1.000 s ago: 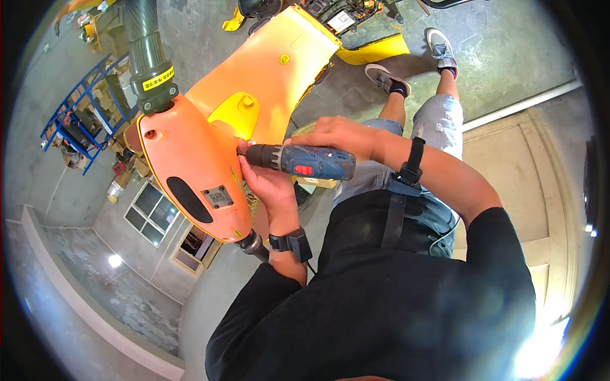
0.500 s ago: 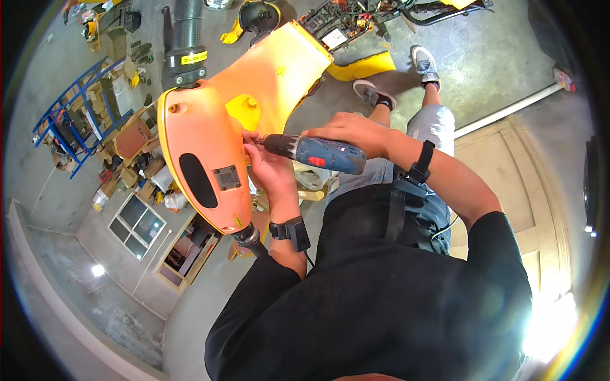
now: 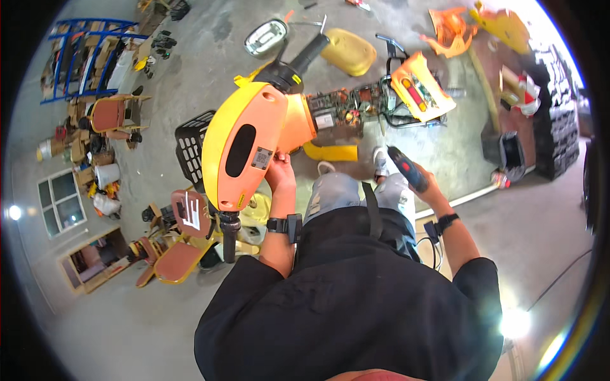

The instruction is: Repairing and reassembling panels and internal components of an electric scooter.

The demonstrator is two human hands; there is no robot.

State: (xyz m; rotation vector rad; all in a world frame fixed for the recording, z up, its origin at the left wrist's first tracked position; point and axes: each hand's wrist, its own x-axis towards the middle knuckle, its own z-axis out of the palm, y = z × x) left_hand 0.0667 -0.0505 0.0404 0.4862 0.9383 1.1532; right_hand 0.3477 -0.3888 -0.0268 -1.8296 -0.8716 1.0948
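An orange and yellow scooter handlebar cover (image 3: 244, 143) with a dark oval panel stands in front of me, its black grips (image 3: 230, 238) sticking out at both ends. My left hand (image 3: 281, 174) is at the near side of this cover, below its small square label. Its fingers are curled together; what they pinch, if anything, is too small or hidden to name. Away to the right, my right hand (image 3: 430, 188) is wrapped round a blue and black cordless drill (image 3: 408, 168). The drill points up and away, apart from the scooter.
Beyond the cover runs the scooter's bare frame with wiring (image 3: 356, 105), ending in an orange tail piece (image 3: 419, 89). Yellow panels (image 3: 349, 52) and a mirror (image 3: 266, 37) lie around it. A black basket (image 3: 194, 146) and brown chairs (image 3: 184, 261) are at left; a blue shelf (image 3: 89, 60) stands farther back.
My right hand has drawn the drill away from the cover, out to the right. My left hand stays at the cover. The view has shifted, showing more of the scooter frame and floor.
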